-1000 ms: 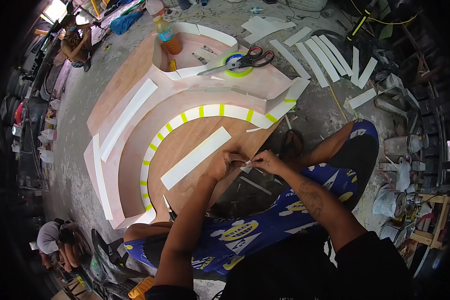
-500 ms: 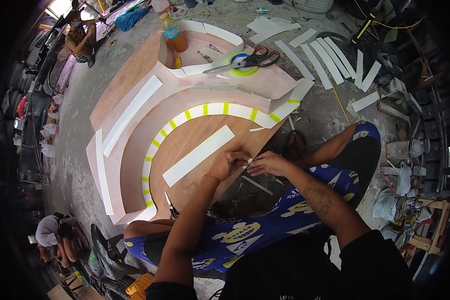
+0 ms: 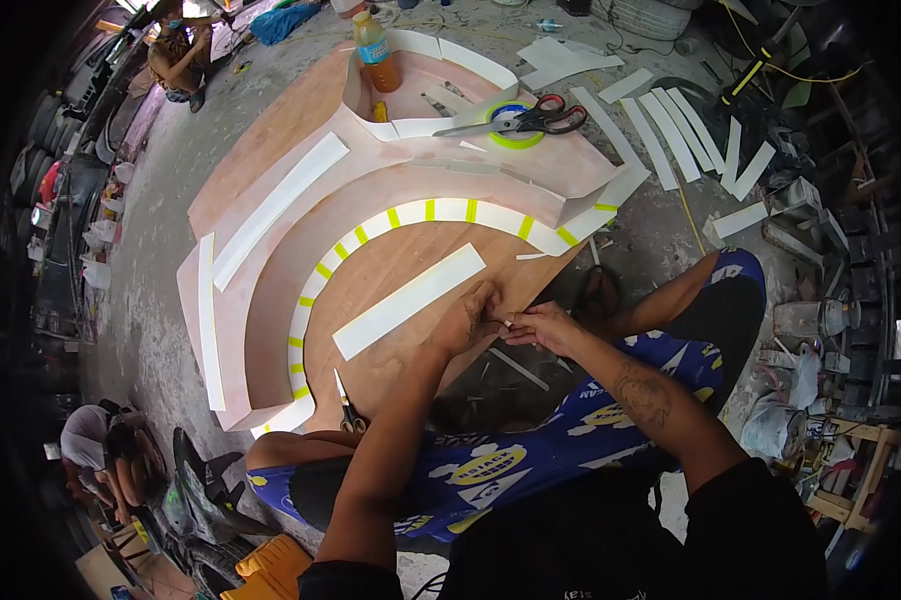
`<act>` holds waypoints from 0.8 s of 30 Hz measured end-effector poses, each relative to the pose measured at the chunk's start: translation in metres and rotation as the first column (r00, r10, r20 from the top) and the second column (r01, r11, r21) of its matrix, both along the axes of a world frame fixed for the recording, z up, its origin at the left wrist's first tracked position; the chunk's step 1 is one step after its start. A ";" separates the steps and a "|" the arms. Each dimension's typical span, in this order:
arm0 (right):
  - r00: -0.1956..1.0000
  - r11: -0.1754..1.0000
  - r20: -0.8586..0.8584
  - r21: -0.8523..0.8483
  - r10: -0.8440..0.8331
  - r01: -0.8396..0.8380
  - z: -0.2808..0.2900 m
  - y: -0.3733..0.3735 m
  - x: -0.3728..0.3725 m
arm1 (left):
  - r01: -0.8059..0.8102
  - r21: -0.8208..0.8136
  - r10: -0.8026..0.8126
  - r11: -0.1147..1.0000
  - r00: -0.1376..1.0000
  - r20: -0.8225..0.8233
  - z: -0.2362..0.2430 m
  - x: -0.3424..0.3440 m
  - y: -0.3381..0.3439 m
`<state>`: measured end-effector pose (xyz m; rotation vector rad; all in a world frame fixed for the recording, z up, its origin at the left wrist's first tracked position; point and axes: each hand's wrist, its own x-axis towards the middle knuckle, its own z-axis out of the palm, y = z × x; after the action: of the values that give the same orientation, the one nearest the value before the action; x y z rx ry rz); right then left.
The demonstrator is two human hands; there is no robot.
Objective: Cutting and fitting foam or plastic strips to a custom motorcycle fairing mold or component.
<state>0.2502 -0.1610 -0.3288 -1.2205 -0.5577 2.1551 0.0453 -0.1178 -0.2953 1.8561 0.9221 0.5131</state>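
My two hands are close together over the right edge of a bare plywood board [image 3: 390, 265]. My right hand [image 3: 542, 328] pinches a small white piece [image 3: 508, 323]; its kind is too small to tell. My left hand [image 3: 468, 318] has curled fingers and its lower fingertips come right up to that piece; what it holds, if anything, is hidden. Left of my hands, a straight white strip [image 3: 410, 300] lies on the board. A curved white strip [image 3: 448, 210], fixed with short yellow-green tapes, follows the foot of a curved wall. Small scissors [image 3: 346, 408] lie beside my left forearm.
Large scissors [image 3: 530, 121] rest on a tape roll [image 3: 515, 140] on the pinkish form. A bottle of amber liquid [image 3: 376, 60] stands in its recess. Several white strips [image 3: 675, 135] lie on the floor at right. Two people [image 3: 182, 60] crouch at the left.
The whole view has shifted slightly, moving the board a little right and up. My left fingers have lifted and curled more, while the small white piece now sits at my right fingertips.
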 end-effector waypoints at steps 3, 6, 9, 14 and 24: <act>0.998 1.000 0.062 -0.010 -0.001 0.001 0.006 0.000 -0.003 | -0.051 -0.324 0.097 0.945 0.987 0.125 -0.013 0.001 0.002; 1.000 1.000 -0.005 -0.009 0.014 -0.014 0.005 -0.004 -0.005 | 0.049 -0.642 0.342 0.765 0.815 0.469 -0.035 -0.002 0.000; 0.987 0.999 0.158 -0.007 0.034 -0.034 0.011 -0.001 0.002 | -0.056 -0.242 0.126 0.969 0.950 0.285 -0.024 0.003 -0.002; 0.956 0.975 0.190 -0.020 0.223 -0.223 -0.009 0.006 0.029 | -0.071 0.133 0.059 0.989 0.994 0.093 -0.018 0.004 -0.001; 0.847 0.871 0.443 0.242 0.294 -0.428 0.075 0.047 -0.001 | -0.245 0.113 0.223 0.963 0.959 0.176 0.072 -0.039 0.019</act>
<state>0.2492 -0.1138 -0.2537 -1.4466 -1.3753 1.9885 0.0061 -0.0984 -0.2233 1.8010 1.0233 0.8782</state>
